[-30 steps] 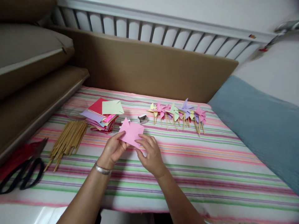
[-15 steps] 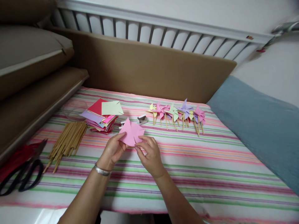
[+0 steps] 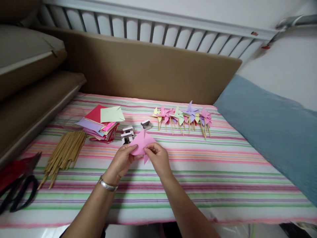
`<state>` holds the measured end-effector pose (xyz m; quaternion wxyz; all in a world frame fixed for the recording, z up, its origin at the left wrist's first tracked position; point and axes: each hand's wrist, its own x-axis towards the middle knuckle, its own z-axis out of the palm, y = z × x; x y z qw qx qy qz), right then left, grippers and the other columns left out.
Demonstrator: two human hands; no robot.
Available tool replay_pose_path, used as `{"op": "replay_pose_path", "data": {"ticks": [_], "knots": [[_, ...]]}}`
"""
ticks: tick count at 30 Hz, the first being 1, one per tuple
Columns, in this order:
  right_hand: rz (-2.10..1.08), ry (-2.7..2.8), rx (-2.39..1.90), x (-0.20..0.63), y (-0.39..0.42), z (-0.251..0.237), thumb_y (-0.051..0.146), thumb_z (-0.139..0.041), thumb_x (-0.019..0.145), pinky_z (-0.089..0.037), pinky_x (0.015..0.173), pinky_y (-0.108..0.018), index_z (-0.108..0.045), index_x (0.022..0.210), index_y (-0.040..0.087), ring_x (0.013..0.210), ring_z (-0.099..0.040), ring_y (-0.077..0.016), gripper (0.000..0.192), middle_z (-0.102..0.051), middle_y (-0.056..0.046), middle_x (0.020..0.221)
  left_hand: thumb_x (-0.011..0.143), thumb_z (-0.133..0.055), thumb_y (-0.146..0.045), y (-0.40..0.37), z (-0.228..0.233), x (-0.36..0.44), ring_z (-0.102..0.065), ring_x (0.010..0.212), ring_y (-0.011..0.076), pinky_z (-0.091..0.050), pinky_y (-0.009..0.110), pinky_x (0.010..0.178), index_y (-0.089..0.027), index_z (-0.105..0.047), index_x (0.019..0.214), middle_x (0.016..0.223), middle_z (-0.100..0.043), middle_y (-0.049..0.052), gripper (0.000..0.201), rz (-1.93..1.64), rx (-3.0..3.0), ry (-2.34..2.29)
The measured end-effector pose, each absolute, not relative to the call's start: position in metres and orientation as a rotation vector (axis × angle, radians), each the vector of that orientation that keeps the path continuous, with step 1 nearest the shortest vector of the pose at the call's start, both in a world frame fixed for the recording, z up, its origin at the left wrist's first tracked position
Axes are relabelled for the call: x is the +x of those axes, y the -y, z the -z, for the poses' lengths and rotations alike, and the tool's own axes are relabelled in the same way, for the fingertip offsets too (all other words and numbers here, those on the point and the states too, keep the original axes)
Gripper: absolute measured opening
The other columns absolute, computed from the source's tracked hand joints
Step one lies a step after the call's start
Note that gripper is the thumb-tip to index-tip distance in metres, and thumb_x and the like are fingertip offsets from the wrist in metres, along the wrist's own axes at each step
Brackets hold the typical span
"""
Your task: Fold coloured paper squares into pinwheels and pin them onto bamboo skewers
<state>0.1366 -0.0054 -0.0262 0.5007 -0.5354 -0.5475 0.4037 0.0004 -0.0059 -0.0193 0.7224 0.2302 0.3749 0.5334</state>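
Both hands hold one piece of pink paper (image 3: 140, 141) with slits cut in from its corners. My left hand (image 3: 123, 158) grips its left side, thumb on top and fingers beneath. On the right side, my right hand (image 3: 158, 156) pinches a corner that is bent in toward the middle, and a pointed flap hangs below the fingers. Just beyond the paper are small open white boxes (image 3: 127, 138), whose contents look dark. A pile of coloured paper squares (image 3: 112, 114), slit at the corners, lies to the left of them.
Wooden sticks (image 3: 64, 153) lie in a bundle on the left, with black-handled scissors (image 3: 24, 188) near them. Finished paper pinwheels on sticks (image 3: 178, 115) rest at the back right. Cushions (image 3: 37, 105) are stacked along the left edge of the striped cloth (image 3: 223, 185).
My right fingers have folded a corner of the pink paper in toward its centre. The camera view has shifted slightly, so the surroundings appear farther left.
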Motion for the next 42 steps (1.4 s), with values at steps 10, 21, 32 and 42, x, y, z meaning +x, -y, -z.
{"op": "replay_pose_path", "data": {"ticks": [10,21,32,42], "knots": [[-0.826,1.357,-1.38,0.134,0.003,0.031,0.029,-0.058,0.072,-0.044,0.06,-0.025,-0.057,0.068,0.019,0.06,-0.054,-0.0132,0.011,-0.058,0.002,0.065,0.058,-0.077,-0.017,0.014,0.014,0.014,-0.062,0.069,0.0136,-0.052,0.026,0.068,-0.012,-0.067,0.087,0.077,-0.07,0.004,0.032,-1.262,0.629,-0.94],[-0.61,1.67,-1.392,0.146,0.002,0.026,0.019,-0.07,0.061,-0.043,0.087,-0.043,-0.045,0.129,0.025,0.098,-0.055,-0.025,0.072,-0.063,-0.007,0.104,0.045,-0.076,-0.009,0.006,0.021,0.006,-0.06,0.057,0.0148,-0.051,0.028,0.057,-0.012,-0.066,0.083,0.065,-0.067,0.001,0.039,-1.17,0.687,-1.19],[-1.358,1.187,-1.286,0.146,-0.002,0.026,0.017,-0.07,0.057,-0.051,0.068,-0.031,-0.048,0.125,0.024,0.083,-0.064,-0.0205,0.071,-0.067,-0.004,0.1,0.049,-0.079,-0.012,0.007,0.019,0.004,-0.061,0.063,0.0133,-0.049,0.025,0.06,-0.015,-0.063,0.102,0.078,-0.068,0.004,0.055,-1.163,0.575,-1.09],[-1.263,0.921,-1.097,0.138,-0.001,0.033,0.018,-0.068,0.061,-0.05,0.08,-0.034,-0.056,0.109,0.019,0.091,-0.062,-0.0215,0.049,-0.067,-0.005,0.102,0.056,-0.079,-0.023,0.01,0.035,0.022,-0.064,0.069,0.0154,-0.048,0.026,0.07,-0.011,-0.07,0.081,0.076,-0.072,0.007,0.029,-1.233,0.551,-0.932]]}}
